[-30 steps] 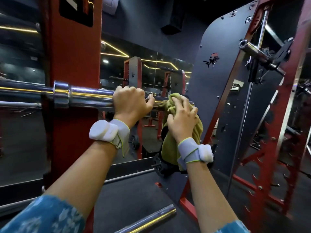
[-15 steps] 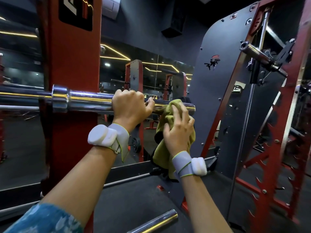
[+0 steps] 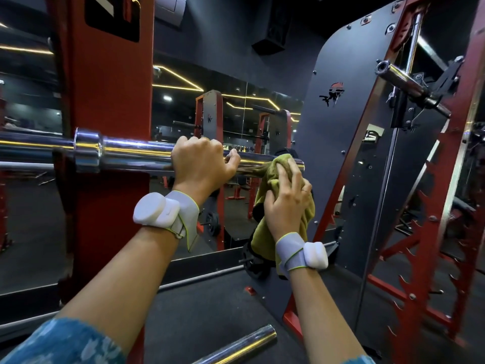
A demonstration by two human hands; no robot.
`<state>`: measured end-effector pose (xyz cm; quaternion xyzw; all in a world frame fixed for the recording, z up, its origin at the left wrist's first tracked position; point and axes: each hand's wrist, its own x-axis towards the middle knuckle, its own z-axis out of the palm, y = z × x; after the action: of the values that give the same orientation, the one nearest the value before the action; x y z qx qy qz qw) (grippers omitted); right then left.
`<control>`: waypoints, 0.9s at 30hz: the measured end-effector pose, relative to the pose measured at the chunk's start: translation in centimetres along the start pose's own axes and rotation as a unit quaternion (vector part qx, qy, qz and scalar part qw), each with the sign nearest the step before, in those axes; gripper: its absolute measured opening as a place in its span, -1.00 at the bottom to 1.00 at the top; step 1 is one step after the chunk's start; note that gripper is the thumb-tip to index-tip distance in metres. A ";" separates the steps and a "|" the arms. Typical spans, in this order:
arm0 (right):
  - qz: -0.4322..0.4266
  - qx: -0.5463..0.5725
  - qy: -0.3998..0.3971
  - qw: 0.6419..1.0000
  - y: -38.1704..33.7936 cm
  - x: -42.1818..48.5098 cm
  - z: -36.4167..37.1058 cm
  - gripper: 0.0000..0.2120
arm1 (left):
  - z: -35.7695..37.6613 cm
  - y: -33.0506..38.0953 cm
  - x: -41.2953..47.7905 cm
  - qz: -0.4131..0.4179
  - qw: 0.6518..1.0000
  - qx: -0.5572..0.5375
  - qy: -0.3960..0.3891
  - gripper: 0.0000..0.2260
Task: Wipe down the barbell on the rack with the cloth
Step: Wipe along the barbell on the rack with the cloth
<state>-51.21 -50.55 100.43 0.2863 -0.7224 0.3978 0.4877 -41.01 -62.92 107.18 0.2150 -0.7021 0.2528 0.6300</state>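
Chromed steel barbell point(image 3: 136, 156) on the red rack upright point(image 3: 110, 101) — long axis level, running left to right straight across both hands. Left hand point(image 3: 202, 164) wrapped overhand round the sleeve, fingers curled shut on it, steadying. Right hand point(image 3: 287, 200) just beside and to its right, clutching the bunched olive-green cloth point(image 3: 273, 169) against the bar's free end. Nearer to the unwiped stretch: the right. Likely next stroke — along the axis, leftward, blocked by the left hand's grip unless shifted.
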 end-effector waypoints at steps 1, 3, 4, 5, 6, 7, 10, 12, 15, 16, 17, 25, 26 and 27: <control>-0.016 -0.004 -0.003 1.000 0.0 -0.6 0.1 -0.46 | 0.0 0.0 0.0 0.000 1.000 0.000 0.002 -0.49; -0.014 -0.003 -0.006 1.000 0.4 -1.3 0.4 -0.46 | 0.0 0.0 0.0 0.002 1.000 -0.004 -0.001 -0.49; -0.002 0.000 -0.004 1.000 0.6 -1.3 0.4 -0.47 | 0.0 0.1 -0.1 0.003 1.000 -0.005 -0.006 -0.49; 0.013 0.002 -0.003 1.000 0.9 -1.0 0.3 -0.48 | 0.0 0.1 -0.1 0.003 1.000 -0.004 -0.010 -0.48; 0.031 0.005 -0.004 0.999 1.0 -0.6 0.2 -0.50 | 0.0 0.0 -0.1 0.004 1.000 -0.004 -0.011 -0.47; 0.054 0.009 -0.012 0.998 1.1 0.1 -0.2 -0.51 | 0.0 0.0 -0.1 0.002 1.000 -0.004 -0.010 -0.47; 0.119 0.005 -0.036 0.992 0.6 2.1 -1.0 -0.51 | -0.1 0.0 0.0 -0.002 1.000 -0.001 -0.008 -0.48; 0.089 -0.024 -0.039 0.995 -0.4 2.0 -1.1 -0.51 | -0.1 0.0 0.0 -0.002 1.000 -0.005 -0.008 -0.48; -0.027 -0.070 -0.019 0.997 -1.4 0.0 -0.6 -0.50 | -0.1 0.1 0.0 -0.003 1.000 -0.007 -0.013 -0.49; -0.047 -0.075 -0.018 0.996 -1.6 -0.4 -0.6 -0.49 | -0.1 0.0 0.0 -0.002 1.000 -0.009 -0.011 -0.49; -0.057 -0.077 -0.019 0.995 -1.9 -0.4 -0.7 -0.49 | -0.1 0.0 0.0 -0.002 1.000 -0.013 -0.010 -0.50; -0.007 -0.093 -0.092 0.991 -1.6 4.6 -2.5 -0.61 | -0.1 -0.1 0.0 0.002 1.000 -0.021 -0.019 -0.50; 0.032 -0.075 -0.091 0.992 -1.0 5.0 -2.6 -0.61 | -0.1 -0.1 0.0 0.002 1.000 -0.018 -0.019 -0.49; 0.073 -0.055 -0.091 0.992 -0.3 5.1 -2.6 -0.61 | -0.2 -0.1 0.1 0.001 1.000 -0.017 -0.018 -0.49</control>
<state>-51.57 -48.64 105.87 0.2404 -0.8034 0.3643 0.4051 -40.81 -62.91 107.26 0.2081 -0.7177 0.2377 0.6206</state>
